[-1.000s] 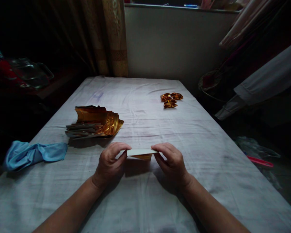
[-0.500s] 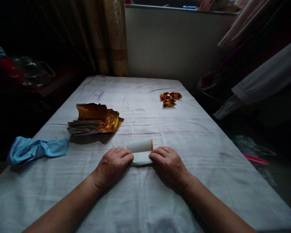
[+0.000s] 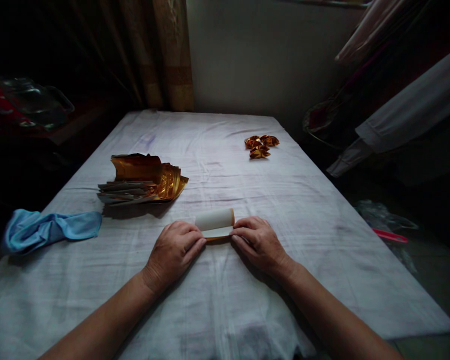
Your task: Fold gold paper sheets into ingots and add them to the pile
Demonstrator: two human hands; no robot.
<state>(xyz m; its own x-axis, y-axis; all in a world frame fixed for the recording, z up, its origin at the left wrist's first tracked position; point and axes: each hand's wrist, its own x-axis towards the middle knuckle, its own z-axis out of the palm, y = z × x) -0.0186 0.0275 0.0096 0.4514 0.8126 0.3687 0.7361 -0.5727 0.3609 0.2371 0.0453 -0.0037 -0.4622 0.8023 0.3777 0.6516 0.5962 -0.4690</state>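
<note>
A sheet of paper [image 3: 214, 220], pale on the face I see and gold along its edges, lies curled on the cloth in front of me. Its far part bends up into a roll. My left hand [image 3: 177, 246] pinches the near left corner between thumb and fingers. At the near right corner my right hand [image 3: 258, 244] grips the same sheet, fingers closed. A thin gold strip shows along the near edge between the hands. Farther left stands a stack of gold foil paper [image 3: 144, 181], bent and fanned. Several folded gold foil pieces [image 3: 260, 146] sit together at the far right.
A white cloth [image 3: 217, 280] with wrinkles covers the table. A crumpled blue cloth [image 3: 52, 230] lies by the left edge. Beyond that edge is a glass jug [image 3: 37, 102]. White fabric [image 3: 408, 107] hangs at the right, above a red-handled object [image 3: 390, 235] and clear plastic.
The sheet's near edge has changed from a broad pale fold to a flatter strip with gold showing beneath. Both hands keep hold of it. The view has tilted slightly downward.
</note>
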